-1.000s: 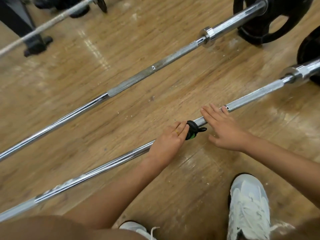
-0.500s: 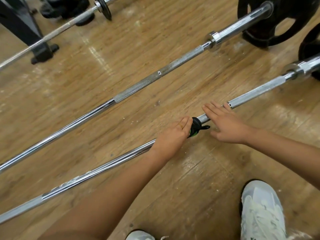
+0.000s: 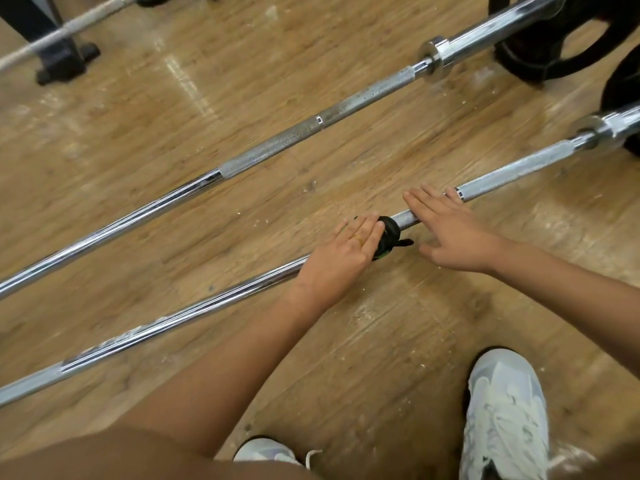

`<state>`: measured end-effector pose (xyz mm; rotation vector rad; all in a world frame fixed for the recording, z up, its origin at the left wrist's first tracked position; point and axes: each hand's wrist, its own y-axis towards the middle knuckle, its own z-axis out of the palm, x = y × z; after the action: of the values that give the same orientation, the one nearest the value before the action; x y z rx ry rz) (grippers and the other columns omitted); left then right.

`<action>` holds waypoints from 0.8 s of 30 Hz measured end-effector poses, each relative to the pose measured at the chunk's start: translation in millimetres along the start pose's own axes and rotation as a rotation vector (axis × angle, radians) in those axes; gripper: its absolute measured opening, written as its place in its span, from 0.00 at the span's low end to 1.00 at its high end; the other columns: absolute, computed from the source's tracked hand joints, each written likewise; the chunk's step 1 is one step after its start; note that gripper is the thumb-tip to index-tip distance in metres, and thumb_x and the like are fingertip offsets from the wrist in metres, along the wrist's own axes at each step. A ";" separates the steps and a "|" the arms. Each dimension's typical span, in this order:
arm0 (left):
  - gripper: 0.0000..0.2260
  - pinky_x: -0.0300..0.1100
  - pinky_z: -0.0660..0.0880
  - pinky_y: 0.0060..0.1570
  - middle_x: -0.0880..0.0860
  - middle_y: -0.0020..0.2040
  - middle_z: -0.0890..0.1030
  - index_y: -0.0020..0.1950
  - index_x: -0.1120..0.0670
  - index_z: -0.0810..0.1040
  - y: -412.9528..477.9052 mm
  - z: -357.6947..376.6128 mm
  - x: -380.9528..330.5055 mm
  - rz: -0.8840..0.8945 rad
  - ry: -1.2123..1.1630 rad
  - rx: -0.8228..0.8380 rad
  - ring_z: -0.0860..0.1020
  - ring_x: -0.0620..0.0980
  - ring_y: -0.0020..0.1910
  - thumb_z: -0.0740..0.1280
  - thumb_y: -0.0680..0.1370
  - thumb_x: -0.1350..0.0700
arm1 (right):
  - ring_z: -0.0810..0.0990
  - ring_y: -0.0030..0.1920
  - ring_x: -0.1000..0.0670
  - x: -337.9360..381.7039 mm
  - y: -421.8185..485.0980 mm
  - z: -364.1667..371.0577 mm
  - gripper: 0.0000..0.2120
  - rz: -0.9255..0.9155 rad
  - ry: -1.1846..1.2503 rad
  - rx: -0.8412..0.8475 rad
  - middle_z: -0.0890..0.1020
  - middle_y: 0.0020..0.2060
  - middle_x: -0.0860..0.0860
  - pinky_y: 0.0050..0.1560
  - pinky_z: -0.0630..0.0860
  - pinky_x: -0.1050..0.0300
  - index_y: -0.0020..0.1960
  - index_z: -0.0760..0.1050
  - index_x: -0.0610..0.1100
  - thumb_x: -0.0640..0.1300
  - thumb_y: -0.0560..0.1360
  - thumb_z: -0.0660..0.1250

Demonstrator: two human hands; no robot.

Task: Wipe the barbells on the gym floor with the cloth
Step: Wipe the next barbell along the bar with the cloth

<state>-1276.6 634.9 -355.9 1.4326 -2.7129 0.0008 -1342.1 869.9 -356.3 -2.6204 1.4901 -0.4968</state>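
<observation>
The near barbell lies slantwise across the wooden floor, with a second barbell parallel behind it. A black and green cloth is wrapped round the near bar at the start of its knurled part. My left hand lies over the bar just left of the cloth and holds it against the bar; its thumb is hidden. My right hand rests flat on the bar just right of the cloth, with its fingers straight.
Black weight plates sit on the right ends of both bars. A third bar and a black rack foot are at the far left. My white shoes stand on the floor close in front of the near bar.
Both hands keep their places on the near bar. Only the view has shifted a little.
</observation>
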 end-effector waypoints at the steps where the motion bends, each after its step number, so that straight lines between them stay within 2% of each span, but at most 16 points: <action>1: 0.28 0.53 0.65 0.73 0.63 0.75 0.70 0.76 0.64 0.68 -5.6 1.3 0.9 -0.019 -0.024 0.005 0.70 0.60 0.73 0.47 0.76 0.66 | 0.43 0.81 0.50 -2.1 -0.7 -1.0 0.43 -0.010 0.001 0.002 0.50 0.82 0.49 0.74 0.32 0.55 0.82 0.47 0.44 0.54 0.72 0.60; 3: 0.28 0.56 0.70 0.69 0.64 0.72 0.72 0.73 0.64 0.71 -19.0 6.0 2.3 -0.050 -0.059 0.003 0.73 0.62 0.70 0.47 0.75 0.66 | 0.43 0.81 0.50 -4.3 -1.7 -0.8 0.45 -0.020 -0.007 0.010 0.50 0.82 0.49 0.74 0.31 0.55 0.82 0.46 0.44 0.55 0.68 0.57; 5: 0.28 0.57 0.72 0.68 0.64 0.72 0.72 0.73 0.64 0.71 -23.8 7.6 2.9 -0.044 -0.059 -0.015 0.74 0.61 0.70 0.47 0.75 0.66 | 0.43 0.81 0.49 -4.0 -2.4 2.3 0.46 -0.011 -0.002 0.000 0.50 0.82 0.49 0.74 0.30 0.55 0.82 0.47 0.44 0.55 0.68 0.56; 9: 0.27 0.54 0.64 0.74 0.64 0.77 0.66 0.78 0.64 0.63 -0.5 0.5 0.8 0.015 0.005 -0.002 0.66 0.60 0.76 0.45 0.78 0.65 | 0.43 0.81 0.49 3.3 -1.2 8.0 0.46 0.007 0.002 -0.041 0.52 0.81 0.48 0.74 0.31 0.54 0.82 0.47 0.43 0.55 0.68 0.56; 11: 0.25 0.52 0.61 0.75 0.63 0.78 0.63 0.79 0.63 0.61 10.5 -2.8 -5.2 0.009 -0.015 -0.029 0.63 0.59 0.78 0.51 0.81 0.66 | 0.43 0.81 0.49 1.1 -1.0 8.2 0.46 0.002 0.007 -0.041 0.52 0.81 0.48 0.76 0.33 0.52 0.82 0.47 0.43 0.55 0.68 0.57; 15: 0.27 0.52 0.66 0.72 0.63 0.77 0.67 0.77 0.63 0.66 -2.0 -0.4 -7.3 -0.044 -0.062 -0.013 0.68 0.59 0.75 0.65 0.77 0.68 | 0.45 0.81 0.49 -7.5 -1.7 9.0 0.44 -0.042 -0.002 -0.052 0.53 0.81 0.48 0.74 0.32 0.55 0.82 0.47 0.44 0.52 0.71 0.61; 20: 0.28 0.56 0.74 0.64 0.64 0.72 0.73 0.73 0.64 0.72 -36.5 -3.4 2.4 -0.115 -0.100 0.011 0.75 0.62 0.69 0.63 0.71 0.71 | 0.45 0.81 0.50 -8.4 -6.0 13.0 0.44 -0.041 0.013 -0.078 0.53 0.81 0.50 0.74 0.30 0.57 0.82 0.47 0.46 0.53 0.69 0.58; 24: 0.29 0.56 0.74 0.64 0.64 0.70 0.75 0.71 0.64 0.73 -37.9 -2.6 -2.2 -0.105 -0.120 0.023 0.76 0.62 0.68 0.72 0.70 0.72 | 0.46 0.81 0.49 -6.6 -10.4 20.3 0.45 -0.024 0.011 -0.113 0.54 0.81 0.49 0.76 0.32 0.53 0.82 0.49 0.45 0.52 0.68 0.59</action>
<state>-1243.9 615.5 -354.8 1.6305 -2.7350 -0.0619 -1330.1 879.2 -374.6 -2.7283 1.5349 -0.4422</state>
